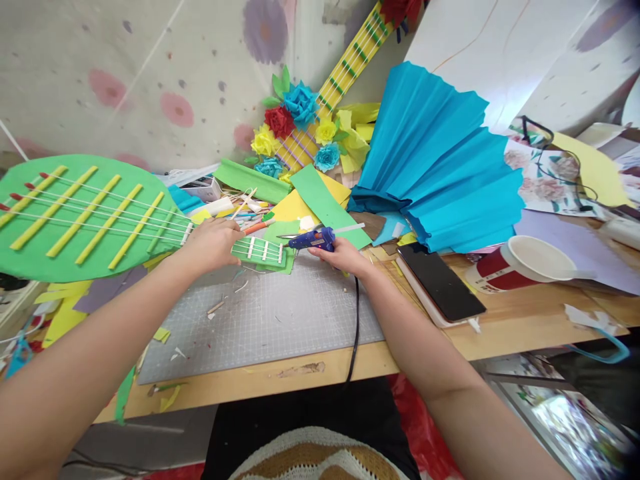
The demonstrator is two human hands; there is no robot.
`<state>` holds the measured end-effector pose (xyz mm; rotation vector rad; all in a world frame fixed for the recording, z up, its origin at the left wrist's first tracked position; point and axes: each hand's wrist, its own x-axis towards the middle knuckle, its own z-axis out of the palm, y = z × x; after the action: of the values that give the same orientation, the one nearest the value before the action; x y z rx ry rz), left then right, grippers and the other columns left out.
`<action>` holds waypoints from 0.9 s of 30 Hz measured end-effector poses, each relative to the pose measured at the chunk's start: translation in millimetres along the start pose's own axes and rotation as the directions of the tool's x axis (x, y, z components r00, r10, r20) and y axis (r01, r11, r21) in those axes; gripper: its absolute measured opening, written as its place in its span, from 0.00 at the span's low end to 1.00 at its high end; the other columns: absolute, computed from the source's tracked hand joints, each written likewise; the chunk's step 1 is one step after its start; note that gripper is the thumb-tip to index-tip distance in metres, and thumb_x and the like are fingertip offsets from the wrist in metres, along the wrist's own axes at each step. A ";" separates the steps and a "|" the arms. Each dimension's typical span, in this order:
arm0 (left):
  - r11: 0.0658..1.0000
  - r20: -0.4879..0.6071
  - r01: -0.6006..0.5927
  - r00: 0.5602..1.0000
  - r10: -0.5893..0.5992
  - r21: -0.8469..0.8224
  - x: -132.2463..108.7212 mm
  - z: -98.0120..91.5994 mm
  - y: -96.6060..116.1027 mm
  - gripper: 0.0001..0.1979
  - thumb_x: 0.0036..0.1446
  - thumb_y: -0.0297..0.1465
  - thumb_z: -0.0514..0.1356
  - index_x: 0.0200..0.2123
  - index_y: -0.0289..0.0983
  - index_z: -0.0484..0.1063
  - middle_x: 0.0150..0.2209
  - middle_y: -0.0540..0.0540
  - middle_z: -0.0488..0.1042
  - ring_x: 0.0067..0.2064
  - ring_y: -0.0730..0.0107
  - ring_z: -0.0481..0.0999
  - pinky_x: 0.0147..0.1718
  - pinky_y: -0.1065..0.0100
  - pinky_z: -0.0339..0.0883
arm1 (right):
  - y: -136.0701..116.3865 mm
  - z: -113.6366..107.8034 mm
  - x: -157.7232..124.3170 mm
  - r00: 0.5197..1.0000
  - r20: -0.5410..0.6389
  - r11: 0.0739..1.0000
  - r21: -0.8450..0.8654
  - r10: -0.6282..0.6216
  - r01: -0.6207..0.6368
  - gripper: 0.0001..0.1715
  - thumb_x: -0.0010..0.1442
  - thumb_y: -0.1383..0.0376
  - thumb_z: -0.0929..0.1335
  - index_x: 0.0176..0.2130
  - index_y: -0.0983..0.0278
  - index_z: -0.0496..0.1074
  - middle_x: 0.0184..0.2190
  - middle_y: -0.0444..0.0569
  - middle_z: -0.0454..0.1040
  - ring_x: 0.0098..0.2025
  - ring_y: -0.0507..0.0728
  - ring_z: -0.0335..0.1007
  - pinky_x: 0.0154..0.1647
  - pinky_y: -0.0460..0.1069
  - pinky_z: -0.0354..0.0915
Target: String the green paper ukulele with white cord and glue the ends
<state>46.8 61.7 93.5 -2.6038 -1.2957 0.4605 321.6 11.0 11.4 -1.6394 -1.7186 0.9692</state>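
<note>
A green paper lute (95, 210) with yellow strips and white strings lies across the left of the table. Its neck runs rightward under my left hand (214, 243), whose fingers are closed around it. Just beyond that hand, the neck's end shows white crossbars over the cutting mat. In my right hand (345, 256) is a blue glue gun (316, 239), a whitish glue stick poking out behind. Its nozzle points left, close to the tip of the neck; I cannot tell whether they touch. A black cord hangs from the gun over the table edge.
Behind stands a yellow paper instrument (345, 77) with paper flowers. Pleated blue paper (440, 160) fans out at right, near a black phone (440, 280) and a paper cup (525, 263). Scraps litter the grey cutting mat (300, 320). Green strips (327, 207) and loose tools crowd the back.
</note>
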 end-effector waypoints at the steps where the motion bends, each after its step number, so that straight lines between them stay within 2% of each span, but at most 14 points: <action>1: 1.000 -0.002 -0.002 1.000 0.002 -0.003 0.2 0.6 -0.5 0.27 0.46 0.40 0.64 0.50 0.37 0.73 0.46 0.39 0.74 0.49 0.52 0.71 0.43 0.62 0.60 | -0.2 -0.3 -0.3 1.000 0.003 1.000 -0.005 0.002 -0.002 0.22 0.52 0.47 0.67 0.34 0.63 0.73 0.22 0.44 0.69 0.27 0.53 0.65 0.31 0.48 0.63; 10: 0.999 -0.014 -0.015 1.000 0.015 -0.033 0.9 2.4 -2.6 0.24 0.45 0.40 0.64 0.46 0.37 0.74 0.42 0.39 0.74 0.47 0.51 0.71 0.42 0.61 0.61 | -0.4 -2.1 -1.5 1.000 -0.002 1.000 0.010 0.001 -0.001 0.22 0.53 0.47 0.67 0.35 0.63 0.74 0.23 0.44 0.70 0.27 0.53 0.64 0.31 0.48 0.63; 20: 0.999 -0.023 -0.017 1.000 0.016 -0.051 1.7 4.6 -4.3 0.26 0.44 0.40 0.65 0.48 0.38 0.74 0.43 0.39 0.74 0.49 0.50 0.71 0.44 0.61 0.61 | -2.9 -1.4 -0.9 1.000 -0.003 1.000 -0.010 -0.025 0.025 0.21 0.53 0.49 0.68 0.37 0.62 0.75 0.24 0.44 0.70 0.29 0.53 0.66 0.33 0.48 0.63; 27: 0.998 -0.049 -0.006 0.999 0.003 -0.065 0.4 8.2 -7.0 0.27 0.45 0.40 0.64 0.51 0.39 0.72 0.47 0.40 0.73 0.50 0.51 0.70 0.46 0.60 0.62 | 9.4 -5.4 2.3 0.993 -0.109 0.997 0.073 0.039 -0.031 0.26 0.49 0.44 0.68 0.31 0.64 0.74 0.23 0.46 0.72 0.26 0.53 0.65 0.28 0.48 0.62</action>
<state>39.0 66.6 87.9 -2.6533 -1.3108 0.3589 331.3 13.8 6.7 -1.6509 -1.5696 0.9274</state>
